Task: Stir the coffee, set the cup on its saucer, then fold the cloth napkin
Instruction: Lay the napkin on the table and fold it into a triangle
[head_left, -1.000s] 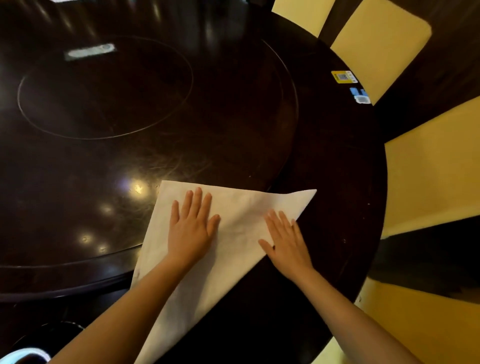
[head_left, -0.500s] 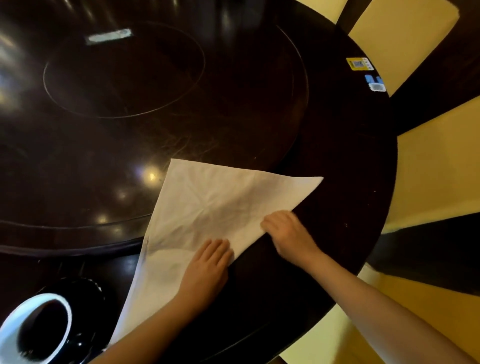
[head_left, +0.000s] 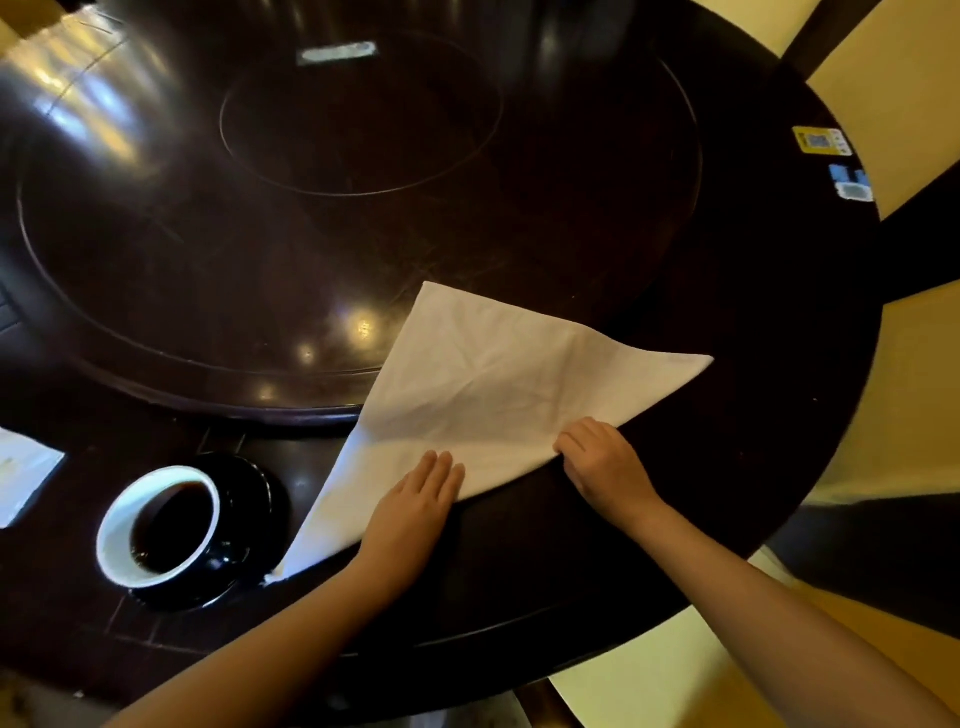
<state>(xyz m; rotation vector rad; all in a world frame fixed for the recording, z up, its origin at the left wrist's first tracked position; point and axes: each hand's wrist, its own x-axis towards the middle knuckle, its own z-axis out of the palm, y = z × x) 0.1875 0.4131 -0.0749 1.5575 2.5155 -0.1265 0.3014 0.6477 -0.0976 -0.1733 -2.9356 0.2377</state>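
Note:
A white cloth napkin (head_left: 483, 395) lies folded into a triangle on the dark round table (head_left: 753, 415), partly over the raised turntable's rim. My left hand (head_left: 415, 512) rests flat on the napkin's near folded edge, fingers together. My right hand (head_left: 602, 462) has its fingers curled at the same edge further right; whether it pinches the cloth is unclear. To the left, a cup (head_left: 161, 525) with a white inside and dark coffee stands on a black saucer (head_left: 254, 499).
A raised dark turntable (head_left: 311, 208) fills the table's middle. A white paper (head_left: 23, 475) lies at the left edge. Yellow and blue stickers (head_left: 823, 140) sit near the far right rim. Yellow chair seats (head_left: 924, 389) surround the table's right side.
Both hands slid from the middle of the napkin down to its near folded edge. The view shifted, bringing the cup and saucer into sight at the left.

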